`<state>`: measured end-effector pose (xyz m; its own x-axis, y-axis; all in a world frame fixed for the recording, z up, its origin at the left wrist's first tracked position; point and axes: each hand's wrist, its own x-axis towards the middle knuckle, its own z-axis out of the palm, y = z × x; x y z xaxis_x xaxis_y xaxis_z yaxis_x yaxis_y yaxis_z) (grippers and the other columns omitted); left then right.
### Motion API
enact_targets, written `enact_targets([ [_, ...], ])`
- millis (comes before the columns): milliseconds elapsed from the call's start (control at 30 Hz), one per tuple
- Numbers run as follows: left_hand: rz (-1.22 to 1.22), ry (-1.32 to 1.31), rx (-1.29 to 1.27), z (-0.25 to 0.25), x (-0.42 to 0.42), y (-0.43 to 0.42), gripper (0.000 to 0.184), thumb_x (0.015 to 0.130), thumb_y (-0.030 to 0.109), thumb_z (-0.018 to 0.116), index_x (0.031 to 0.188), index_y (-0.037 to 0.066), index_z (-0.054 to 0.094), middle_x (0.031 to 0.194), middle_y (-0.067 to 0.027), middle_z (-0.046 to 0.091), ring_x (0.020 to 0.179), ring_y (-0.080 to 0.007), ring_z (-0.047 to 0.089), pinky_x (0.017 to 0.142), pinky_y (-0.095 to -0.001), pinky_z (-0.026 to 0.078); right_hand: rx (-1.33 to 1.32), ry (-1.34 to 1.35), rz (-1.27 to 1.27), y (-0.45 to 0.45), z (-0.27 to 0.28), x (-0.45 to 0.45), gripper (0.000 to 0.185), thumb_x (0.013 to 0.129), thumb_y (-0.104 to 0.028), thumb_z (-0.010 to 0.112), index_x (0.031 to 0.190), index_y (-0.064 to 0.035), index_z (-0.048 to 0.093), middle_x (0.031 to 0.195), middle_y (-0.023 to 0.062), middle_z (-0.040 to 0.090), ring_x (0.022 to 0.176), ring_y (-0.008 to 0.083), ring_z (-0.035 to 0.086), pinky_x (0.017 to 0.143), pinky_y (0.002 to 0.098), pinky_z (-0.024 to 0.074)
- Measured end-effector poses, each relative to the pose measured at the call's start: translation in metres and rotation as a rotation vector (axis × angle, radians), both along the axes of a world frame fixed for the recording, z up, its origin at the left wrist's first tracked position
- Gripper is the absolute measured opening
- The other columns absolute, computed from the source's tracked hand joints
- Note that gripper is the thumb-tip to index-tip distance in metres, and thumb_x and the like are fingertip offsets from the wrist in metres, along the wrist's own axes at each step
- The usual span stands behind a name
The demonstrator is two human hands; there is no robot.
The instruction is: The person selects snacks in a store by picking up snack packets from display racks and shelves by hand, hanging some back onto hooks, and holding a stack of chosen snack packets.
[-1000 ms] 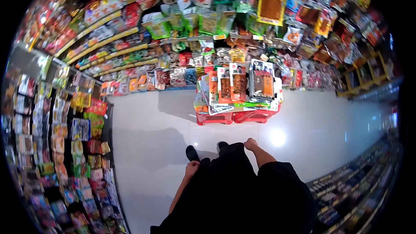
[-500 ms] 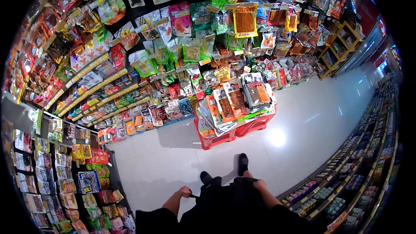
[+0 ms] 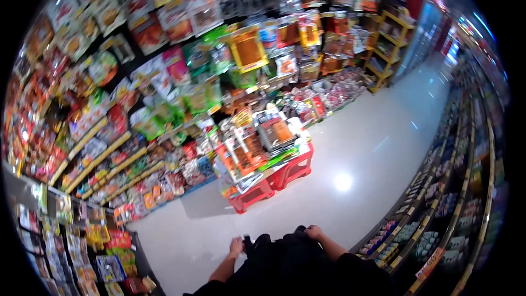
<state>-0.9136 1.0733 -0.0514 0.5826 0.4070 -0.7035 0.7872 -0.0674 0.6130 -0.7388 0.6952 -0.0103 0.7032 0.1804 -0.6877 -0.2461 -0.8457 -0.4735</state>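
Observation:
At the bottom of the view my left hand (image 3: 236,246) is closed, with a strip of black fabric (image 3: 248,244) at its fingers. My right hand (image 3: 314,232) is curled at the other side of the dark clothing, its fingertips pressed to the cloth. Both hands hang low in front of my body, apart from the goods. Beyond them stand red plastic stools (image 3: 253,197) bearing a stack of flat snack packets (image 3: 274,135). The packets are slightly blurred.
Racks of hanging snack bags (image 3: 249,49) curve along the far side and left. A low shelf of packets (image 3: 112,267) stands at lower left. Shelves of small containers (image 3: 427,244) line the right. A yellow rack (image 3: 388,44) stands by the aisle floor (image 3: 361,148).
My view has tilted up and turned right; the stools and racks now appear lower and farther left. My feet are now mostly hidden. Both hands stay at the dark clothing.

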Motion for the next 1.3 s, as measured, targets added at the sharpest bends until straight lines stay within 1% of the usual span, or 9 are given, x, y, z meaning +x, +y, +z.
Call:
enact_targets([
  [67,-0.262,-0.165,0.561,-0.042,-0.009,-0.058,0.051,0.088,0.048,0.048,0.094,0.001,0.067,0.086,-0.0213,0.067,0.08,-0.0324,0.066,0.073,-0.0415,0.052,0.079,-0.01,-0.157,-0.021,-0.012,0.018,0.037,0.076,-0.033,0.065,0.095,-0.002,0.069,0.088,0.0152,0.07,0.08,0.0269,0.067,0.078,0.0372,0.0525],
  [200,-0.363,-0.137,0.393,-0.03,0.041,-0.105,0.044,0.086,0.042,0.051,0.09,0.003,0.07,0.089,-0.0208,0.068,0.086,-0.0339,0.065,0.079,-0.0413,0.05,0.137,-0.009,-0.352,-0.086,0.029,0.028,0.041,0.076,-0.034,0.062,0.099,-0.001,0.068,0.102,0.0215,0.066,0.1,0.0313,0.063,0.09,0.0385,0.0478],
  [267,-0.411,-0.101,0.313,-0.006,0.074,-0.123,0.041,0.085,0.04,0.052,0.088,0.004,0.071,0.09,-0.0206,0.068,0.089,-0.0347,0.064,0.081,-0.0412,0.05,-0.01,-0.022,-0.488,-0.133,-0.012,0.023,0.038,0.074,-0.029,0.061,0.097,0.0008,0.068,0.095,0.0219,0.067,0.091,0.0315,0.065,0.083,0.0381,0.0505],
  [400,-0.581,0.103,0.114,0.019,0.174,-0.132,0.031,0.08,0.031,0.056,0.084,0.004,0.071,0.085,-0.0167,0.069,0.084,-0.0281,0.066,0.076,-0.039,0.05,-0.218,0.027,-0.677,-0.2,-0.036,-0.034,0.042,0.068,-0.025,0.062,0.095,0.007,0.065,0.104,0.0281,0.063,0.101,0.0408,0.06,0.085,0.0419,0.0492],
  [500,-0.827,-0.182,0.353,0.004,0.227,-0.139,0.025,0.082,0.022,0.055,0.086,0.0,0.066,0.074,-0.0082,0.065,0.061,-0.0175,0.06,0.058,-0.0321,0.048,-0.222,0.128,-0.741,-0.216,-0.035,-0.061,0.042,0.07,-0.027,0.064,0.093,0.0083,0.065,0.105,0.0289,0.062,0.102,0.0404,0.06,0.084,0.042,0.0494],
  [700,-0.807,-0.034,0.23,0.028,0.264,-0.216,0.033,0.078,0.031,0.054,0.083,0.004,0.07,0.082,-0.0134,0.069,0.08,-0.0296,0.066,0.074,-0.0396,0.05,-0.1,0.254,-0.923,-0.213,-0.11,-0.075,0.055,0.072,-0.038,0.066,0.098,0.0095,0.064,0.103,0.0269,0.064,0.103,0.0395,0.061,0.082,0.0404,0.0497],
  [800,-0.905,-0.016,0.269,0.022,0.276,-0.252,0.032,0.078,0.033,0.056,0.082,0.005,0.07,0.087,-0.0154,0.069,0.086,-0.0297,0.066,0.077,-0.0396,0.05,-0.049,0.269,-0.979,-0.231,-0.049,-0.032,0.062,0.072,-0.044,0.066,0.101,0.0109,0.062,0.105,0.0265,0.064,0.106,0.0392,0.06,0.082,0.0398,0.0492],
  [1100,-1.034,0.062,0.235,0.028,0.467,-0.292,0.035,0.078,0.034,0.056,0.089,0.004,0.071,0.092,-0.0202,0.068,0.09,-0.0348,0.065,0.082,-0.0431,0.049,-0.168,0.107,-0.615,-0.313,-0.052,0.132,0.046,0.072,-0.036,0.063,0.084,0.0076,0.068,0.087,0.0246,0.067,0.083,0.0366,0.067,0.073,0.0399,0.0517],
  [1300,-0.995,0.015,0.172,-0.005,0.578,-0.32,0.039,0.078,0.032,0.055,0.099,0.002,0.067,0.101,-0.0221,0.065,0.099,-0.0353,0.062,0.087,-0.0424,0.047,0.169,0.013,-1.118,-0.359,-0.026,0.303,0.017,0.078,-0.015,0.061,0.084,0.001,0.06,0.063,0.0062,0.054,0.049,0.0172,0.051,0.04,0.0317,0.0431],
])
